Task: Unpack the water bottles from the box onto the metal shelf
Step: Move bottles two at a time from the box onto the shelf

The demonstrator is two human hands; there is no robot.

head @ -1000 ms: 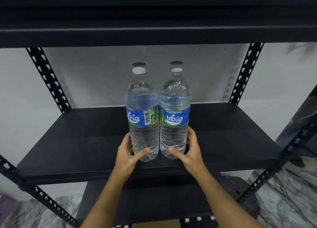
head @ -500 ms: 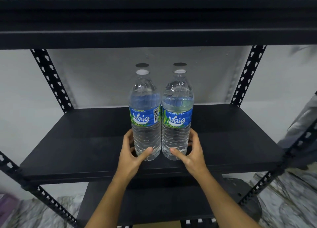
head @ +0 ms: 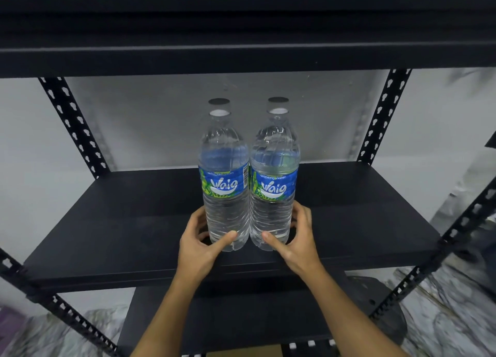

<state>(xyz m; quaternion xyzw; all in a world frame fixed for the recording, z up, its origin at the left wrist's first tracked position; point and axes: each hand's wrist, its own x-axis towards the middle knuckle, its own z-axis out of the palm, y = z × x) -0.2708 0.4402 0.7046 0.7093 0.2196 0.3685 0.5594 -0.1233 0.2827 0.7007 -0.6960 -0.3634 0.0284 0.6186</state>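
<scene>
Two clear plastic water bottles with blue labels stood upright and touching at frame centre on the black metal shelf (head: pixel 107 228): left bottle (head: pixel 225 185), right bottle (head: pixel 273 187). The left hand (head: pixel 200 242) and right hand (head: pixel 295 238) each wrapped fingers around a bottle's base. Full, they probably handled heavy, slick and slightly squashy; low on the ribbed body seemed the steadiest place to hold.

Two bare forearms, the left hand (head: pixel 200 245) and right hand (head: pixel 296 242) ungloved (no sleeves, rings or watch in view), short plain fingernails.
</scene>
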